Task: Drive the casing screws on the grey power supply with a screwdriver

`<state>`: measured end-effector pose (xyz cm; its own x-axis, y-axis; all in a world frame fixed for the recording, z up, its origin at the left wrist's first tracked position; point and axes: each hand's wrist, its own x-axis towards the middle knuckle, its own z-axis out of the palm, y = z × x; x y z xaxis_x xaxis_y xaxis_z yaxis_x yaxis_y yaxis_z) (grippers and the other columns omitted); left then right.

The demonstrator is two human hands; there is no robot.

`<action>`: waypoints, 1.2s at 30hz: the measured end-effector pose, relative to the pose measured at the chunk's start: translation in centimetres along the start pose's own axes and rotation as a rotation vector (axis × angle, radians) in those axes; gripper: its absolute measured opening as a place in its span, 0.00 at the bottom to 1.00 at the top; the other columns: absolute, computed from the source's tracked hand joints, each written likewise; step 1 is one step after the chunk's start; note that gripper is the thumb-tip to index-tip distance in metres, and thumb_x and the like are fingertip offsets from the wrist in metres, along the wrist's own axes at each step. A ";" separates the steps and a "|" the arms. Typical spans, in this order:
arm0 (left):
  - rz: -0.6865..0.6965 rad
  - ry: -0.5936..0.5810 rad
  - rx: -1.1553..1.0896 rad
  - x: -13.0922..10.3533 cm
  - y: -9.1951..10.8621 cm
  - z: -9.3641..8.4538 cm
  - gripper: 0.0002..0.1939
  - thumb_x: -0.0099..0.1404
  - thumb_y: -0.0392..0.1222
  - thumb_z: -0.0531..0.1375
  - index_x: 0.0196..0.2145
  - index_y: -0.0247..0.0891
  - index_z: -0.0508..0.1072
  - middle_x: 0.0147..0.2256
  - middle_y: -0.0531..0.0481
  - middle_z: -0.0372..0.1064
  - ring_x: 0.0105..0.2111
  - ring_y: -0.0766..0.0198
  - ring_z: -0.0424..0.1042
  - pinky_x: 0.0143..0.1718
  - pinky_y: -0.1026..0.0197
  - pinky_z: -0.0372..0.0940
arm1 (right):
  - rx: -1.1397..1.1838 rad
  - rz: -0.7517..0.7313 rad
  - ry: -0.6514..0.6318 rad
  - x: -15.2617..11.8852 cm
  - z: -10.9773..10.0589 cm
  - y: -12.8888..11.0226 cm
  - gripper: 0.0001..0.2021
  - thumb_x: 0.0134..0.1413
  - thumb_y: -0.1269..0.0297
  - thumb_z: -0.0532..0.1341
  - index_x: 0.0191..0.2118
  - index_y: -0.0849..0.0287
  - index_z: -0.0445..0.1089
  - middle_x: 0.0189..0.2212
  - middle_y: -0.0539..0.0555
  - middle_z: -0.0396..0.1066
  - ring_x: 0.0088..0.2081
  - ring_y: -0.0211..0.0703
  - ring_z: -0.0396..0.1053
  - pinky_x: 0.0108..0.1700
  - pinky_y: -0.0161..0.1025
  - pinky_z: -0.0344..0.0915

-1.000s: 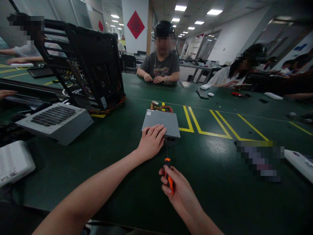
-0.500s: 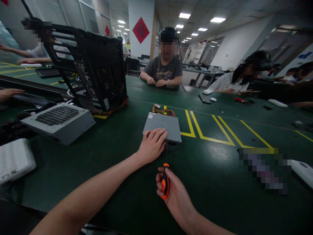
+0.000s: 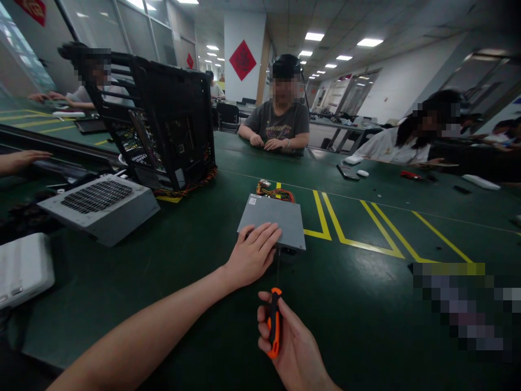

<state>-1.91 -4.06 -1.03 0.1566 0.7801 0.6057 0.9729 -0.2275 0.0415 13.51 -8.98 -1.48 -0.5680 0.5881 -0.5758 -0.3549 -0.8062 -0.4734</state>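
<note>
A grey metal power supply box (image 3: 277,214) lies on the green table with a bundle of coloured cables (image 3: 274,191) behind it. My left hand (image 3: 252,252) rests flat on its top near the front edge, fingers stretched out. Below, my right hand (image 3: 285,331) grips an orange and black screwdriver (image 3: 275,323) by its handle. The screwdriver's thin shaft points away from me to the front face of the box; its tip is too small to make out.
On the left stand a black computer case (image 3: 171,125), a second grey power supply (image 3: 101,203) and a white device (image 3: 26,269). Yellow tape (image 3: 366,250) marks the table. People sit across the table; another person's hand (image 3: 24,161) reaches in at the left.
The whole view has shifted, so things sit slightly lower in it. My left hand stays on the box. The fingers of my right hand look a little looser around the screwdriver handle.
</note>
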 end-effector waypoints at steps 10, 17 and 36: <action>-0.008 -0.005 0.021 0.0 0.0 0.0 0.20 0.64 0.40 0.48 0.54 0.38 0.58 0.56 0.49 0.56 0.54 0.60 0.55 0.50 0.55 0.48 | -0.014 -0.033 0.066 -0.1 0.2 0.0 0.16 0.38 0.58 0.67 0.33 0.60 0.65 0.25 0.51 0.68 0.23 0.33 0.61 0.26 0.32 0.55; -0.013 -0.014 0.020 0.0 0.1 0.1 0.20 0.64 0.41 0.49 0.54 0.38 0.58 0.55 0.48 0.56 0.54 0.59 0.55 0.50 0.54 0.48 | -0.049 0.011 0.008 0.0 0.1 -0.1 0.20 0.44 0.51 0.61 0.39 0.61 0.66 0.24 0.52 0.67 0.20 0.33 0.58 0.22 0.32 0.51; -0.038 -0.006 -0.014 0.2 0.3 0.0 0.19 0.63 0.40 0.49 0.53 0.38 0.59 0.54 0.48 0.58 0.53 0.59 0.56 0.49 0.53 0.48 | -0.018 -0.011 -0.014 0.1 0.1 -0.2 0.16 0.45 0.55 0.62 0.38 0.60 0.65 0.25 0.51 0.67 0.20 0.31 0.56 0.22 0.31 0.48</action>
<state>-1.57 -3.92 -0.90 0.1212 0.7918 0.5987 0.9757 -0.2060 0.0750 13.44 -8.73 -1.41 -0.5748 0.5959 -0.5608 -0.3479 -0.7983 -0.4917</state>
